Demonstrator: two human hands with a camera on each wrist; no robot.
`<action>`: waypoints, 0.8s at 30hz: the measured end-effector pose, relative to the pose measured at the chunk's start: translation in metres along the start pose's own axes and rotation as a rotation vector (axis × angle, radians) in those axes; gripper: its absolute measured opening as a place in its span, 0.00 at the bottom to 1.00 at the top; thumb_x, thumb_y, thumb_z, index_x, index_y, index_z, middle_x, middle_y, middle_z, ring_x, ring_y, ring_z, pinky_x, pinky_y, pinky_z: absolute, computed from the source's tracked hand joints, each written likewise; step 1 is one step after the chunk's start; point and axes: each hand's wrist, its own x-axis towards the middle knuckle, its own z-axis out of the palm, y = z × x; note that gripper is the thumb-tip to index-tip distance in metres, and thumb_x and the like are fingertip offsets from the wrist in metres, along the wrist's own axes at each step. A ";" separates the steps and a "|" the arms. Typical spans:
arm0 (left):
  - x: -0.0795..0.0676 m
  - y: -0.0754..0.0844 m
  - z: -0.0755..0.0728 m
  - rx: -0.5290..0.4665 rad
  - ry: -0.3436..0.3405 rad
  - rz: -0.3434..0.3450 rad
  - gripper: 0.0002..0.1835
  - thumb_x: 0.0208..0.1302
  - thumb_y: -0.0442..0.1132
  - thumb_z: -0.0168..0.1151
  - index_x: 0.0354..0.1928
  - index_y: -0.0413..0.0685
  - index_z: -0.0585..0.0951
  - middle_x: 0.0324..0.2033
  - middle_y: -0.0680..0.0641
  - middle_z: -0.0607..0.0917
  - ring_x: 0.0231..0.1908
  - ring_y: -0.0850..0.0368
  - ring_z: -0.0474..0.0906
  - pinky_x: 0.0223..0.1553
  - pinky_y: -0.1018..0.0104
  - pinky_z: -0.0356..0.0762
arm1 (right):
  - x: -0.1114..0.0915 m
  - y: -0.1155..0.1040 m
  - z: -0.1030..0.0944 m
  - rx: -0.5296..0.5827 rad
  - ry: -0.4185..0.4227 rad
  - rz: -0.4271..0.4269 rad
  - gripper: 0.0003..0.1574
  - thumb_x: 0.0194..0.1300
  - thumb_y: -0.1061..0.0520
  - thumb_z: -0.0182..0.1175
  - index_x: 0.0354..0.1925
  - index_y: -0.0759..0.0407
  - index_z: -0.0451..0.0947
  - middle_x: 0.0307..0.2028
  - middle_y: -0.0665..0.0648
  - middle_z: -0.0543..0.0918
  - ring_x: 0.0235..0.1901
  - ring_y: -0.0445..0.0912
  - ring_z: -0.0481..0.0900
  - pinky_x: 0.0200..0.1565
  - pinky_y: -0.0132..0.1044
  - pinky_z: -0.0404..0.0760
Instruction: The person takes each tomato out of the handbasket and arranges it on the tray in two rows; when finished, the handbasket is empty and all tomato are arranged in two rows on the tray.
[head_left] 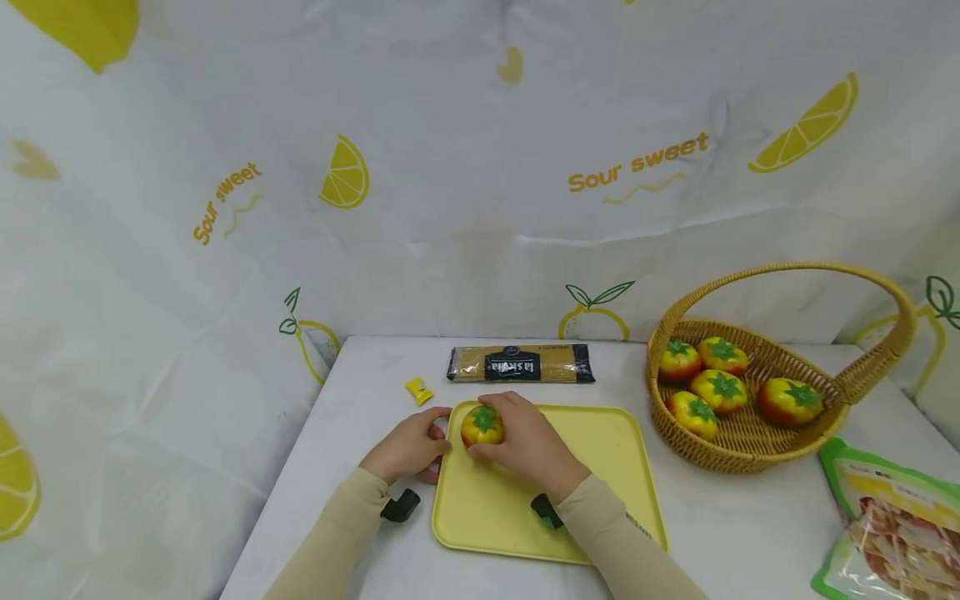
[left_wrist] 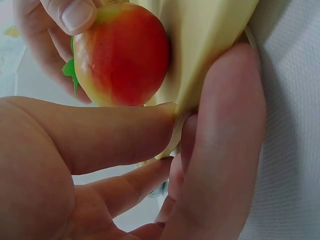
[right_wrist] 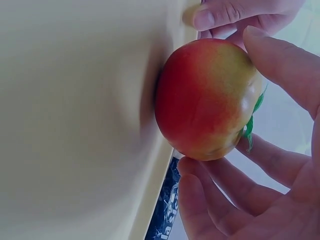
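A red and yellow tomato (head_left: 482, 427) with a green leafy top sits at the left end of the yellow tray (head_left: 611, 458). My right hand (head_left: 531, 440) holds it, thumb on one side and fingers curved round the other, as the right wrist view shows. At the tray's left edge, my left hand (head_left: 408, 446) pinches the rim, its thumb (left_wrist: 125, 135) above and its fingers underneath. The tomato's red underside (right_wrist: 185, 100) is right at the tray surface.
On the right stands a wicker basket (head_left: 757, 458) with several more tomatoes. A pasta packet (head_left: 555, 364) lies behind the tray, with a small yellow wrapped sweet (head_left: 419, 390) to its left. A green-edged food bag (head_left: 900, 517) lies at the front right.
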 end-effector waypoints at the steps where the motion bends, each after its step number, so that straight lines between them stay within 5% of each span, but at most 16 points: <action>1: 0.001 0.001 0.001 0.001 -0.005 0.000 0.33 0.76 0.37 0.66 0.80 0.54 0.70 0.47 0.43 0.80 0.37 0.52 0.84 0.31 0.62 0.93 | -0.001 0.001 -0.001 -0.007 0.002 0.006 0.46 0.62 0.42 0.81 0.73 0.52 0.77 0.67 0.56 0.81 0.58 0.50 0.82 0.67 0.52 0.86; 12: 0.007 0.001 0.003 0.009 -0.006 -0.009 0.34 0.75 0.37 0.67 0.80 0.55 0.71 0.48 0.44 0.80 0.38 0.52 0.83 0.31 0.62 0.92 | -0.018 -0.002 -0.045 -0.059 0.080 0.042 0.48 0.63 0.39 0.79 0.75 0.51 0.75 0.72 0.58 0.77 0.69 0.58 0.79 0.70 0.59 0.82; 24: 0.003 -0.005 -0.001 0.026 0.013 -0.003 0.33 0.75 0.36 0.67 0.79 0.52 0.71 0.48 0.44 0.80 0.37 0.52 0.83 0.30 0.62 0.92 | -0.085 0.048 -0.151 -0.287 0.179 0.020 0.38 0.70 0.44 0.75 0.71 0.57 0.78 0.66 0.62 0.82 0.63 0.61 0.82 0.63 0.63 0.85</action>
